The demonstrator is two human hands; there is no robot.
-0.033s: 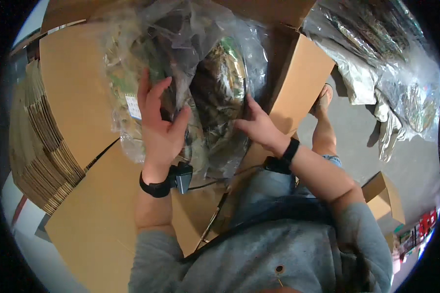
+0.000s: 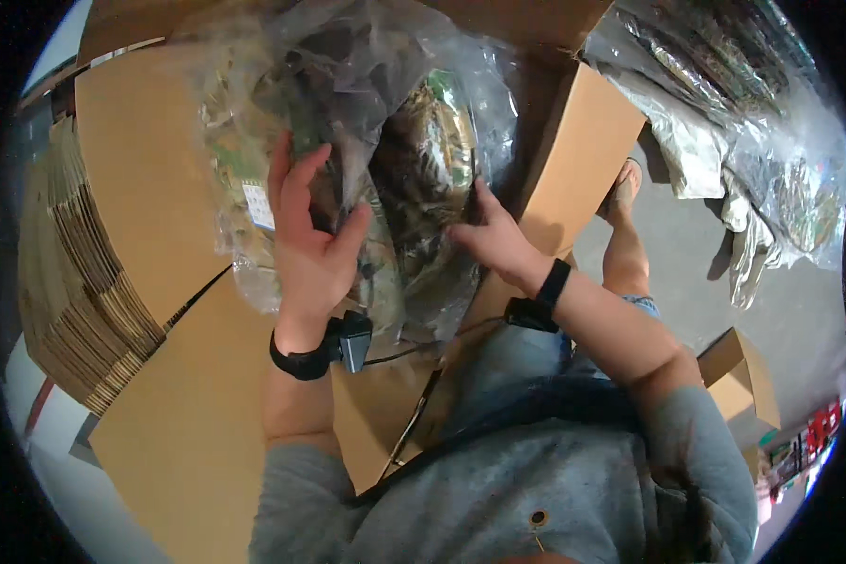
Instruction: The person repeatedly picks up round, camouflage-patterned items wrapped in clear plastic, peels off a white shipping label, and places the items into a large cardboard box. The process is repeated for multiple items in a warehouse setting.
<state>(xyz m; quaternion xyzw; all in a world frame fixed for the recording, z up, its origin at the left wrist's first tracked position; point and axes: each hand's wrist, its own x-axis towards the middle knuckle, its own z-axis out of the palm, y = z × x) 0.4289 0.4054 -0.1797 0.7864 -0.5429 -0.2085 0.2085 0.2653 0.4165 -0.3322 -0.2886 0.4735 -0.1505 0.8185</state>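
Clear plastic bags with camouflage-patterned contents lie in front of me in the opened cardboard box. My left hand (image 2: 315, 235), its fingers spread, rests over the left bagged bundle (image 2: 227, 164), beside a white label (image 2: 258, 204). My right hand (image 2: 498, 235) is at the lower right edge of the other bagged bundle (image 2: 432, 141), thumb and forefinger apart; its remaining fingers are mostly hidden. Loose, crumpled plastic (image 2: 348, 47) covers the far part of both bundles. Each wrist wears a black band with a small dark device on it.
Cardboard box flaps (image 2: 583, 150) stand up to the right and spread out on the left (image 2: 141, 188). A stack of flattened cartons (image 2: 85, 273) is at far left. More plastic-bagged goods (image 2: 724, 85) and a white glove (image 2: 750, 263) lie at upper right. A small open carton (image 2: 738, 381) sits lower right.
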